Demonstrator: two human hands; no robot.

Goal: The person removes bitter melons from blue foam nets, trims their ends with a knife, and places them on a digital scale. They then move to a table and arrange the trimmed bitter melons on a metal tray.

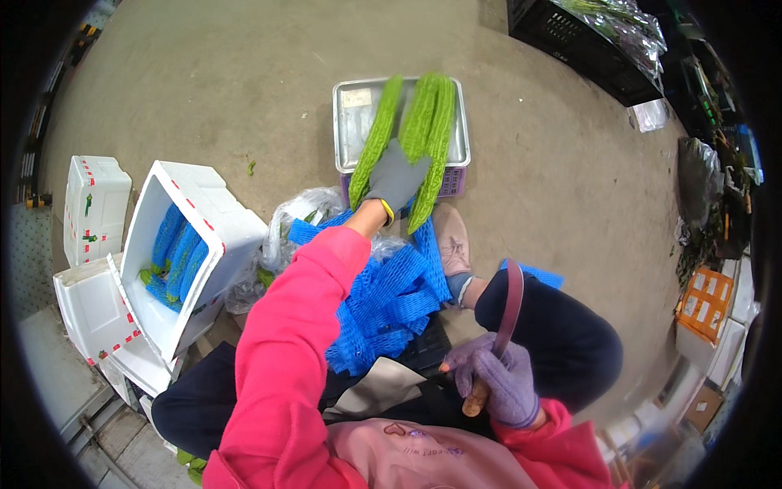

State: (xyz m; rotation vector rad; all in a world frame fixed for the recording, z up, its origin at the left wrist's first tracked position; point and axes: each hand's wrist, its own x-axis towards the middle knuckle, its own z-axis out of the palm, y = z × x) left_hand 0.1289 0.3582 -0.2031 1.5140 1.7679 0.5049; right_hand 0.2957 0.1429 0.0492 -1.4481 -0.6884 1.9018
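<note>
My left hand (397,175), in a grey glove, reaches forward and is closed on long green bitter melons (432,122). The melons lie partly over a shallow metal tray (340,130), their near ends sticking out past its front rim. Another bitter melon (379,134) passes along the left side of this hand; how the fingers wrap is partly hidden. By my right knee, my right hand (501,383) in a purple glove grips a curved knife (511,306) by its wooden handle, blade upward. A heap of blue foam net sleeves (383,301) lies between my legs.
A purple crate (452,182) sits under the tray. At left, an open white foam box (236,216) holds blue-netted melons (175,253), with more foam boxes (96,200) beside it. A black crate (586,53) stands far right. Clear plastic bags (301,212) lie beside the sleeves.
</note>
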